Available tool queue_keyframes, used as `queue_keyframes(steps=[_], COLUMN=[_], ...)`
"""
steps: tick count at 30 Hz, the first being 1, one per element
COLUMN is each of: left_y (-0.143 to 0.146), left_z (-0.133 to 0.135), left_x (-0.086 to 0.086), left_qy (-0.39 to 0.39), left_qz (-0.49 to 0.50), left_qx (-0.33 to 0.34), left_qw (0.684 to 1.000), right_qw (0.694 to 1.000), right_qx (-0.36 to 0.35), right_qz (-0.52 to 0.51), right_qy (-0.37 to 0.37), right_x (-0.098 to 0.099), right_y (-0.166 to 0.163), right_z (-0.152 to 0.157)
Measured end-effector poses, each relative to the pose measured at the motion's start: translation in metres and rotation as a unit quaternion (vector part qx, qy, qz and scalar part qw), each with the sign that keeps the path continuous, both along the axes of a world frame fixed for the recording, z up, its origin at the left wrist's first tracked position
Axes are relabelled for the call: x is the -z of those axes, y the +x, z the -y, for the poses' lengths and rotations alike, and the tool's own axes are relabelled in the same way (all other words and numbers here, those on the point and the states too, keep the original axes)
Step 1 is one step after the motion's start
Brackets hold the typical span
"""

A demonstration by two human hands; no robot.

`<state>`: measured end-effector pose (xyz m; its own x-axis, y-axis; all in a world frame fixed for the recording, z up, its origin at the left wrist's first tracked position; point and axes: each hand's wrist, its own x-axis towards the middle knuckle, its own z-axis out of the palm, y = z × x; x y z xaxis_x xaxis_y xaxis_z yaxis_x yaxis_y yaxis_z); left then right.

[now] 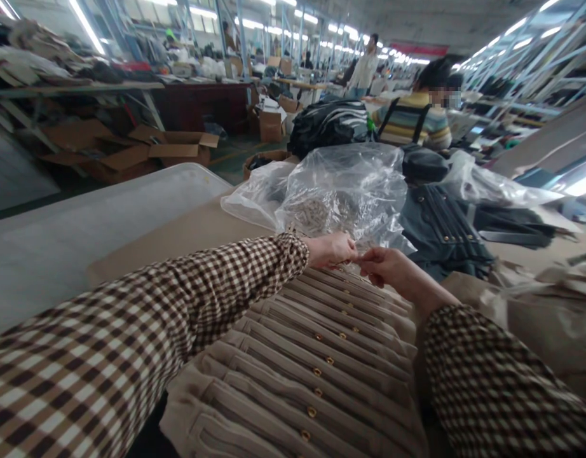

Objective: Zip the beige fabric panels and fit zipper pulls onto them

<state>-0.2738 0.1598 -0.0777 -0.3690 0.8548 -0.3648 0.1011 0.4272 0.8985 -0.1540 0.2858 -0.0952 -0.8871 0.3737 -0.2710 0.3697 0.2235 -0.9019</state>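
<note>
My left hand [335,249] and my right hand [387,267] meet at the far end of a row of beige fabric pieces [293,356]. The fingers of both are pinched together, almost touching. Whatever lies between the fingertips is too small to make out. The beige pieces overlap in a long layered row, with gold-coloured metal rings [318,372] along it. Just beyond my hands rests a clear plastic bag [345,184] with small light-brown things inside.
Dark garment-like pieces with metal studs [443,222] lie to the right of the bag. A black bundle [328,124] is behind it. Open cardboard boxes [178,149] sit on the floor at left. A person in a striped top [412,117] is at back right.
</note>
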Motion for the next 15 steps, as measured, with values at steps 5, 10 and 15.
queue_keyframes(steps=[5,10,15], left_y=[0.001,0.007,0.013], left_z=[-0.01,-0.02,-0.022], left_x=[0.0,-0.009,-0.023], left_qy=[-0.033,-0.087,-0.135], left_qz=[-0.091,-0.215,-0.3], left_qx=[0.062,0.103,0.146], left_qw=[0.993,0.967,0.933], right_qw=[0.999,0.991,0.977], right_qx=[-0.003,-0.028,-0.058], right_qz=[0.024,0.085,0.123], right_qy=[0.029,0.101,0.163], right_x=[0.012,0.025,0.033], right_y=[0.005,0.008,0.008], right_z=[-0.011,-0.027,-0.037])
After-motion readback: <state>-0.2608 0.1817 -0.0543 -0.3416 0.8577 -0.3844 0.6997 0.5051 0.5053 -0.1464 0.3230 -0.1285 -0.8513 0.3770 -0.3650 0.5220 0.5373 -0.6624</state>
